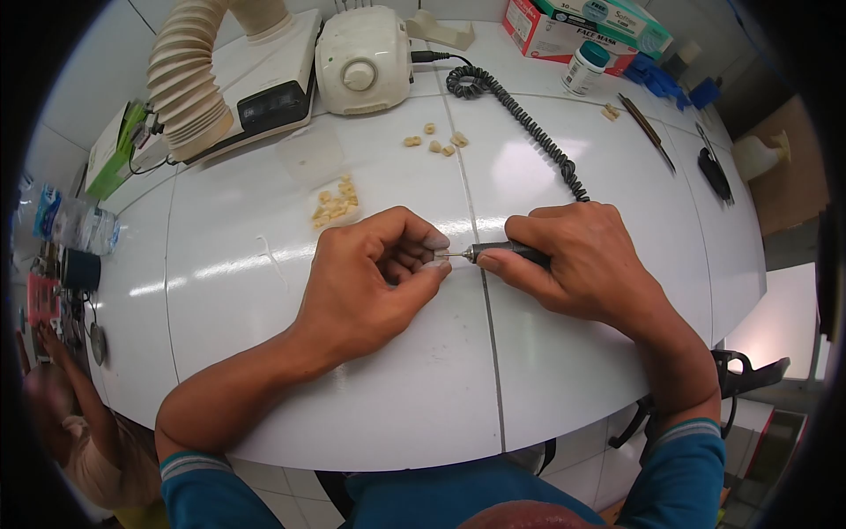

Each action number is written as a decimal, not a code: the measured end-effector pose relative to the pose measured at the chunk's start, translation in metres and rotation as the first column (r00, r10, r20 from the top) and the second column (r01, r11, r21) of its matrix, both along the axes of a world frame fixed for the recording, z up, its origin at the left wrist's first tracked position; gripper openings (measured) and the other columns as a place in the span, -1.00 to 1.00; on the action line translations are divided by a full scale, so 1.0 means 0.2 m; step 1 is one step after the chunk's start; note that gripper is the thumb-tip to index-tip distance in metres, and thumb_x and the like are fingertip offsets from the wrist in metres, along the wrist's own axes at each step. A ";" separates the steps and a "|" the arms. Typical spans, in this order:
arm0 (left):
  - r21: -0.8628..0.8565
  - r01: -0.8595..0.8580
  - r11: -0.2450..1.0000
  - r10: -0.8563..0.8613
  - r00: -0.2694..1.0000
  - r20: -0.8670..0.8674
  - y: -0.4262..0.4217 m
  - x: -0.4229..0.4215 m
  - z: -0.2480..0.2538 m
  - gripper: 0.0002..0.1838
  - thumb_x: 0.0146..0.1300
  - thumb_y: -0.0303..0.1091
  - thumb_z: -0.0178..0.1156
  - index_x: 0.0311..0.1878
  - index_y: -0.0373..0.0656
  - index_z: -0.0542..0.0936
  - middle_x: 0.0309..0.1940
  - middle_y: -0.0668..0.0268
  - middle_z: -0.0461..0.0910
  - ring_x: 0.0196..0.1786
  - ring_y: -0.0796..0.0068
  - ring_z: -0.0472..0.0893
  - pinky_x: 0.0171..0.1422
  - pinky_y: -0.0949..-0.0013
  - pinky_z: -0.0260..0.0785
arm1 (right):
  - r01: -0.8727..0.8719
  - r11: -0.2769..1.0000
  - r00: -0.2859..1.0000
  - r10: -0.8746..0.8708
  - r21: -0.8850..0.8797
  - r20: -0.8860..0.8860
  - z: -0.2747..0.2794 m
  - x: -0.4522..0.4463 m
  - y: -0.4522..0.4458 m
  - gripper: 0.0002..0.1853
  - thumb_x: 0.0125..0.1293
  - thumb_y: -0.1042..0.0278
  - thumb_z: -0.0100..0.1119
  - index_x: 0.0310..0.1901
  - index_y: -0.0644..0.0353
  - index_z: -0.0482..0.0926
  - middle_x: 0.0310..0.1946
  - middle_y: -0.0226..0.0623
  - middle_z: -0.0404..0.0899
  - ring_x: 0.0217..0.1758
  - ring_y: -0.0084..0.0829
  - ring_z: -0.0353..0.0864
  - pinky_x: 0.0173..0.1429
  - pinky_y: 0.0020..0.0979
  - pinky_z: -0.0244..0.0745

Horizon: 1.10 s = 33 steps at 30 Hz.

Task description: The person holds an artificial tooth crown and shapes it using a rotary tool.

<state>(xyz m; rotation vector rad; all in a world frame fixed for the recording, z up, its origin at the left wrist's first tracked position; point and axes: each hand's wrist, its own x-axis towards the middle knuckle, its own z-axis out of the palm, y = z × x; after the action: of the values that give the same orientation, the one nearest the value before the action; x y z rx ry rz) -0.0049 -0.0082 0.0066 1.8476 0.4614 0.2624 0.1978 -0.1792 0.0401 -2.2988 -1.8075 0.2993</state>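
My right hand is wrapped round a dark rotary handpiece, which points left. From its tip a thin metal bur reaches to the fingertips of my left hand. The left thumb and fingers are pinched together there; whatever they hold is too small and covered to name. Beyond the left hand, several yellowish tooth-shaped pieces lie in a small clear tray. A few similar loose pieces are scattered farther back on the white tiled table.
A cream control box stands at the back, with a coiled black cord running toward my right hand. Left of it is a ribbed hose. Mask boxes, a capped bottle and slim tools are at right. Another person is at far left.
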 end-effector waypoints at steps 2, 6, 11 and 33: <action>0.010 -0.005 1.000 0.005 1.000 0.004 0.00 0.00 0.00 -0.82 0.47 -0.48 0.52 0.03 -0.30 0.75 -0.14 0.37 0.76 -0.13 0.73 0.66 -0.02 0.57 0.55 | -0.006 1.000 1.000 0.006 0.005 0.009 0.00 0.00 0.00 -0.35 0.61 -0.33 0.29 -0.39 0.17 0.78 -0.60 -0.16 0.67 -0.52 -0.04 0.68 -0.38 -0.01 0.43; -0.006 -0.005 1.000 0.005 1.000 0.008 0.01 -0.01 0.00 -0.82 0.47 -0.48 0.52 0.04 -0.29 0.75 -0.14 0.37 0.75 -0.15 0.74 0.66 -0.02 0.57 0.56 | 0.018 1.000 0.996 -0.016 0.020 -0.082 -0.01 0.04 0.00 -0.33 0.66 -0.31 0.23 -0.42 0.16 0.74 -0.66 -0.19 0.59 -0.57 -0.09 0.61 -0.39 -0.07 0.41; -0.043 -0.013 0.999 0.013 1.000 0.015 0.01 -0.01 0.00 -0.82 0.49 -0.48 0.51 0.04 -0.29 0.74 -0.12 0.37 0.75 -0.16 0.74 0.66 -0.02 0.57 0.56 | 0.098 0.995 0.975 -0.103 -0.035 -0.195 0.03 0.05 0.01 -0.30 0.73 -0.29 0.14 -0.44 0.17 0.70 -0.70 -0.23 0.50 -0.62 -0.16 0.48 -0.39 -0.11 0.36; -0.166 -0.043 0.985 0.057 0.995 0.084 0.01 -0.05 -0.01 -0.74 0.56 -0.53 0.41 0.25 -0.32 0.76 -0.05 0.33 0.80 -0.02 0.64 0.71 0.10 0.47 0.58 | 0.224 0.943 0.959 -0.258 0.247 0.118 -0.10 0.07 -0.01 -0.59 0.61 -0.11 0.43 -0.08 0.12 0.64 -0.39 -0.24 0.74 -0.41 -0.17 0.76 -0.28 -0.13 0.57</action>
<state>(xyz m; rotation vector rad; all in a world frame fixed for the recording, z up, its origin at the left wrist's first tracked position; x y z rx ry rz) -0.0142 -0.0059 0.0043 1.6583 0.4547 0.3299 0.2112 -0.1810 0.0194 -2.3921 -1.5037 -0.1201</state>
